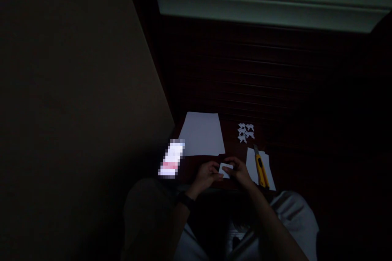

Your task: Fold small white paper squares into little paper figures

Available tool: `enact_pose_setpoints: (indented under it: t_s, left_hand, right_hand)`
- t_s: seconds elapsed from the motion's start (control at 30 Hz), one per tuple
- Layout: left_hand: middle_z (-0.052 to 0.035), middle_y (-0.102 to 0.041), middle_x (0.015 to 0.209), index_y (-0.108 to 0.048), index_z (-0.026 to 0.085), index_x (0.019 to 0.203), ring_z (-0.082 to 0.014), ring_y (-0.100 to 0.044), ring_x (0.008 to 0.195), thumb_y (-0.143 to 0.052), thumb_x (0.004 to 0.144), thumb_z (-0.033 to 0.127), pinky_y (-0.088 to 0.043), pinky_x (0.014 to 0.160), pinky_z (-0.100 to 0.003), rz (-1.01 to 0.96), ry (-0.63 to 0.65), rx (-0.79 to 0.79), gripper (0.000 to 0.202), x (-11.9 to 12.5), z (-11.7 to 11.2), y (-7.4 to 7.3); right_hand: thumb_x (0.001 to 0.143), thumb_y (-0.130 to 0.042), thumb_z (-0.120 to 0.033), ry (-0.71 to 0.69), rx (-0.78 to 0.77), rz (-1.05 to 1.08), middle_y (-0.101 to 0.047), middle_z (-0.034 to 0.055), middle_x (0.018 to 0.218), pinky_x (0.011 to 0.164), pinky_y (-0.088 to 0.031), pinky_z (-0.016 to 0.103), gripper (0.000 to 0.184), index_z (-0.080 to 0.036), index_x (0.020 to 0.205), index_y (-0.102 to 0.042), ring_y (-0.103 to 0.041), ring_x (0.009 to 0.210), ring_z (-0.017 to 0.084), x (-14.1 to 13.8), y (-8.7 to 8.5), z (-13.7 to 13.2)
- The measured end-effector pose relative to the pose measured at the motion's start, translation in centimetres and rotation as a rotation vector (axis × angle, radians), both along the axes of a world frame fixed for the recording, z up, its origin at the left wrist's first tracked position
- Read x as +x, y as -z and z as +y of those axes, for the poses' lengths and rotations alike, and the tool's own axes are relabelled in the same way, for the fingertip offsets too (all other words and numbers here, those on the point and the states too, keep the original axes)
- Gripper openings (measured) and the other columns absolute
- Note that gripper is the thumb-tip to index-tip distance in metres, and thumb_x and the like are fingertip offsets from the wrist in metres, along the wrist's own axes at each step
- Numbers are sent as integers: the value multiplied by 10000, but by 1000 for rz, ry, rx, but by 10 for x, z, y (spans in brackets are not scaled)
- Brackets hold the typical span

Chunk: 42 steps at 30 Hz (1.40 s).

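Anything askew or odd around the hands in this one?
The yellow utility knife near the right hand lies aslant on white sheets, its blade apparently exposed. The bright patch at left is pixelated. Nothing looks spilled, though deep shadow hides much.

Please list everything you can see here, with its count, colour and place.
Large paper: sheet or stack, white, back left
Folded pieces: about five, white, back right
Utility knife: one, yellow, on smaller paper
Smaller paper: sheet or stack, white, right
Held paper: one, white, between hands
Pixelated rectangle: one, mostly white, left
Tabletop: one, dark reddish, beneath papers
Slatted panel: one, grey-green, top
Side panel: one, dark brownish, left
Wristband: one, black, left wrist
Trouser legs: two, greyish, bottom
Hands: two, bare, centre
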State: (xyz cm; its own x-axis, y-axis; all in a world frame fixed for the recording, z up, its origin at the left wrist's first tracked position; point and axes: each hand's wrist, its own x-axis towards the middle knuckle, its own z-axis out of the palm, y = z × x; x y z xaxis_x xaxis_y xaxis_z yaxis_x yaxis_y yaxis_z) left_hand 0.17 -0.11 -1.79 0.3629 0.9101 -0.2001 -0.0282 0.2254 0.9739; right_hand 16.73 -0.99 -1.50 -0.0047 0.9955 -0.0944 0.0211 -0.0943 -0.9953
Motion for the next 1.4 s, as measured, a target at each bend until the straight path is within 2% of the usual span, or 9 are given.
enact_pose_setpoints:
  t_s: [0.13, 0.27, 0.37, 0.6, 0.8, 0.97, 1.13, 1.23, 1.4]
  left_hand:
    - [20, -592, 547, -566, 132, 890, -148, -602, 517, -723, 559, 232, -475, 518, -245, 29, 2, 15, 379, -1, 1, -1]
    - [17, -595, 541, -579, 124, 882, -137, -590, 506, -723, 553, 218, -454, 509, -225, 67, 27, 49, 371, -2, 2, 0]
    - [17, -598, 550, -583, 126, 885, -132, -585, 504, -720, 556, 216, -447, 508, -220, 71, 23, 58, 368, -2, 2, 2]
    - [13, -598, 558, -574, 132, 910, -146, -596, 527, -717, 563, 241, -450, 515, -228, 84, 33, 46, 391, -3, 1, 3]
    - [-6, -614, 616, -595, 133, 878, -141, -597, 580, -714, 579, 252, -446, 544, -219, 129, 32, 111, 343, 0, 0, 3]
    - [-59, -646, 755, -602, 125, 773, -173, -617, 674, -662, 639, 360, -477, 552, -241, 64, 68, 54, 277, 5, -1, 7]
    - [-37, -626, 612, -607, 111, 705, -164, -615, 560, -602, 682, 437, -475, 502, -245, 110, 143, 18, 327, 5, -2, 8]
    - [-32, -617, 591, -617, 102, 700, -156, -606, 523, -622, 663, 431, -470, 481, -238, 95, 160, -4, 331, 3, -3, 6]
    - [-43, -632, 668, -635, 86, 735, -137, -589, 508, -660, 624, 376, -482, 486, -250, 56, 160, -101, 312, 2, -2, 6]
  right_hand:
    - [604, -695, -349, -5, -11, 29, -559, -15, 649, 489, -383, 233, 386, -187, 934, -576, -493, 541, 126, 1, -1, -1]
    - [577, -710, -315, 19, -24, 43, -466, -55, 541, 427, -317, 207, 353, -187, 886, -597, -405, 451, 91, 1, 6, 2]
    - [569, -711, -317, 30, -42, 33, -430, -64, 521, 430, -316, 208, 348, -186, 875, -610, -381, 441, 86, 1, 11, 3]
    - [578, -703, -354, 50, -14, 39, -462, -56, 541, 459, -344, 217, 392, -194, 921, -600, -418, 473, 101, 1, 10, 3]
    - [578, -696, -309, 44, -42, 103, -465, -65, 525, 425, -319, 209, 310, -198, 852, -602, -381, 426, 84, 2, 13, 5]
    - [598, -691, -324, 27, -13, 66, -480, -60, 527, 456, -345, 221, 295, -199, 851, -607, -410, 446, 95, 1, 7, 3]
    - [620, -687, -366, -27, -11, 45, -510, -45, 545, 521, -383, 243, 316, -188, 871, -616, -462, 499, 114, 3, 0, 0]
    - [636, -673, -384, -24, -11, 30, -511, -38, 545, 540, -385, 246, 308, -176, 857, -625, -465, 513, 117, 3, 2, -1]
    - [644, -673, -367, -33, -5, 23, -500, -46, 535, 536, -363, 232, 289, -171, 851, -626, -440, 506, 104, 3, 4, 0]
